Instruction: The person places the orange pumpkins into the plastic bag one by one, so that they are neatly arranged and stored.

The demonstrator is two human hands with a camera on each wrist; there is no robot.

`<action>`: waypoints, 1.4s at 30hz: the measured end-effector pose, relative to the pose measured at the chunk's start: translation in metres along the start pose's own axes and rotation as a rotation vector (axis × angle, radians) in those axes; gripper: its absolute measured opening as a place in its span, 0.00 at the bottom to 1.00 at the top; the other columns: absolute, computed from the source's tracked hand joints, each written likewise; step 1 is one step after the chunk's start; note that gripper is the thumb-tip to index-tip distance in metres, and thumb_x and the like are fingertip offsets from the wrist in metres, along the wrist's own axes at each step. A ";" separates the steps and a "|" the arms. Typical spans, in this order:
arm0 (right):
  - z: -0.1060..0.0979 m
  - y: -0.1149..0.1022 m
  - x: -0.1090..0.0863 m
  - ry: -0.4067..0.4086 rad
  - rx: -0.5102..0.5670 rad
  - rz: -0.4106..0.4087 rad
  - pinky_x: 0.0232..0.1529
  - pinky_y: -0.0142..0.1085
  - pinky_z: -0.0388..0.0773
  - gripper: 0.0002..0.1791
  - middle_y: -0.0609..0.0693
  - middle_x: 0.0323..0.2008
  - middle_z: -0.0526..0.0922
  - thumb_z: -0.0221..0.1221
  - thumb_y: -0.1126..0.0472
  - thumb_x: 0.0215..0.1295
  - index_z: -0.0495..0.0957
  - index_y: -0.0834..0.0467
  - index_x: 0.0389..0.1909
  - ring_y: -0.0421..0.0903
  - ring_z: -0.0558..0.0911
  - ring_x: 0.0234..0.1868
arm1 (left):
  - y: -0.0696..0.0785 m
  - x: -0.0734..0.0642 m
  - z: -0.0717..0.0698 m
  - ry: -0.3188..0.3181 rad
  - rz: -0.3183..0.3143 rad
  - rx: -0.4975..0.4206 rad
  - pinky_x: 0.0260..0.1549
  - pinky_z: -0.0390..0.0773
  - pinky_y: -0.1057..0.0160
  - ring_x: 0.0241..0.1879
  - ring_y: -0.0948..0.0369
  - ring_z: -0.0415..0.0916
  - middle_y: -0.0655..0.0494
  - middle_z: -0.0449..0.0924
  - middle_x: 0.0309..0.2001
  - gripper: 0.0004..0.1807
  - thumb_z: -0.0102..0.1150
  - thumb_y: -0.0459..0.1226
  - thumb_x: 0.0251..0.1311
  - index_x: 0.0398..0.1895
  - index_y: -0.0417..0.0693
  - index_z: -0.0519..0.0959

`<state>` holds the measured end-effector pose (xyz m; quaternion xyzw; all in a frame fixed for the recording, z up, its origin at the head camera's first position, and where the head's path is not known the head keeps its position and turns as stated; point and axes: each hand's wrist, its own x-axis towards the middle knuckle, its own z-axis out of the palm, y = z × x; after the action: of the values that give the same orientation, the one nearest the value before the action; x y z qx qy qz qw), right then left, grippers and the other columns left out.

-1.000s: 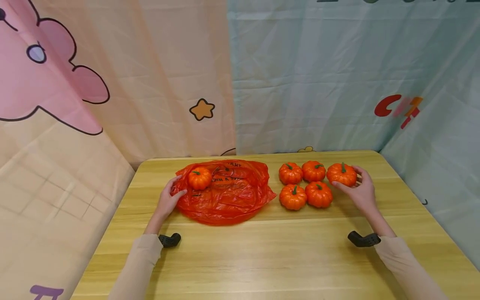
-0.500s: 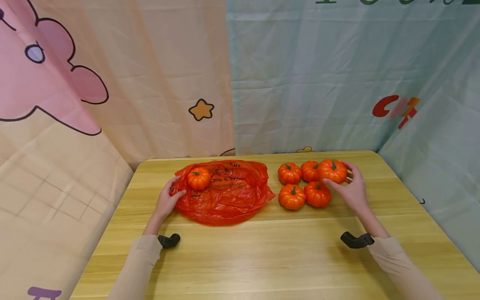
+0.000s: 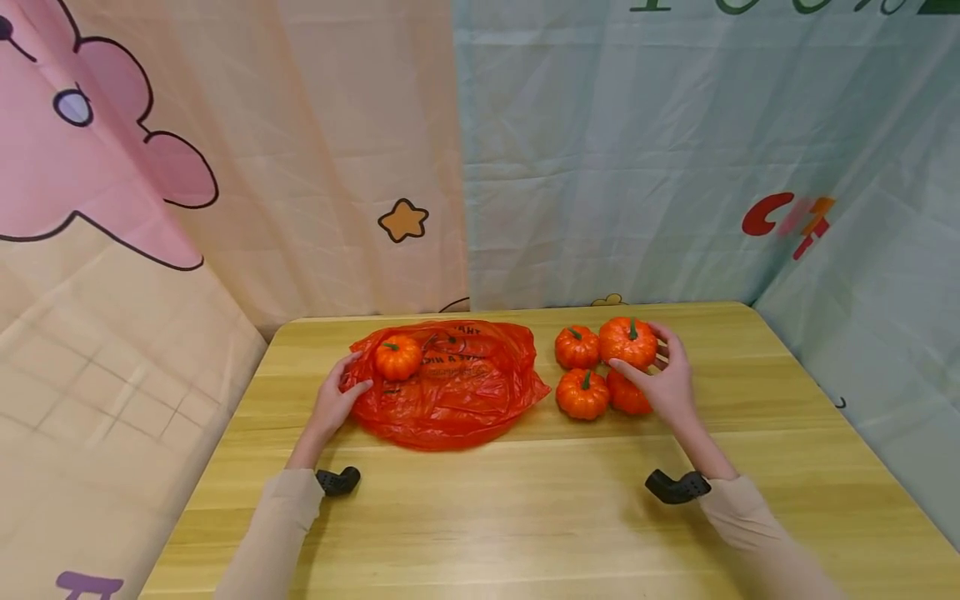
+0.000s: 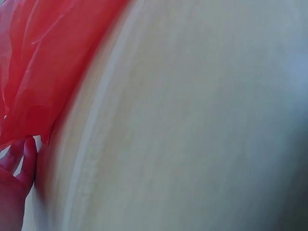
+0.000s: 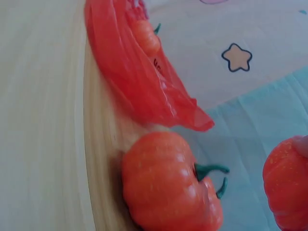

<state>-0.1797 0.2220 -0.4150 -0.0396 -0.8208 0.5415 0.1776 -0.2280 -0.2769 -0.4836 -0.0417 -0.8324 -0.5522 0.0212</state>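
A thin red plastic bag [image 3: 457, 417] with dark print lies spread on the wooden table, and a small orange pumpkin [image 3: 398, 358] with a green stem is on its left part. My left hand [image 3: 333, 398] holds the bag's left edge; in the left wrist view the fingertips [image 4: 30, 144] meet the film. My right hand [image 3: 667, 379] grips another pumpkin [image 3: 627, 342] from its right side, above the table. Beside and below it are more pumpkins, among them a front one [image 3: 582, 394], a back one [image 3: 577, 347] and one partly covered by my hand [image 3: 627, 392].
The wooden table [image 3: 480, 517] runs back to printed fabric curtains [image 3: 600, 167] behind and at both sides. A black wrist-worn device [image 3: 339, 481] sits on the left wrist, another device [image 3: 677, 487] on the right.
My right hand has carried its pumpkin leftward from the right end of the group, over the back right pumpkin, which is now hidden. The left hand and bag have stayed in place.
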 end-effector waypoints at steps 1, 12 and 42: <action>0.004 -0.002 -0.001 -0.008 0.015 0.002 0.55 0.32 0.67 0.44 0.54 0.66 0.66 0.71 0.59 0.52 0.60 0.56 0.69 0.50 0.67 0.58 | 0.000 0.000 0.000 0.000 0.001 0.001 0.68 0.59 0.41 0.67 0.42 0.58 0.37 0.57 0.70 0.32 0.53 0.35 0.67 0.72 0.43 0.56; 0.047 -0.020 -0.008 -0.118 0.120 -0.018 0.64 0.45 0.66 0.46 0.53 0.67 0.63 0.71 0.59 0.51 0.58 0.55 0.70 0.52 0.66 0.63 | 0.000 0.001 0.000 0.004 0.005 0.016 0.66 0.61 0.42 0.66 0.42 0.61 0.37 0.58 0.70 0.32 0.53 0.34 0.66 0.72 0.43 0.56; 0.166 -0.059 -0.008 -0.326 0.164 -0.063 0.61 0.49 0.73 0.43 0.56 0.61 0.69 0.73 0.57 0.49 0.63 0.56 0.66 0.54 0.71 0.60 | 0.034 -0.013 0.000 -0.010 -0.016 -0.029 0.69 0.57 0.44 0.68 0.41 0.58 0.34 0.59 0.69 0.32 0.53 0.30 0.64 0.70 0.36 0.57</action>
<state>-0.2202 0.0500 -0.4216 0.0889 -0.7927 0.6000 0.0618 -0.2117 -0.2647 -0.4537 -0.0382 -0.8247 -0.5641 0.0120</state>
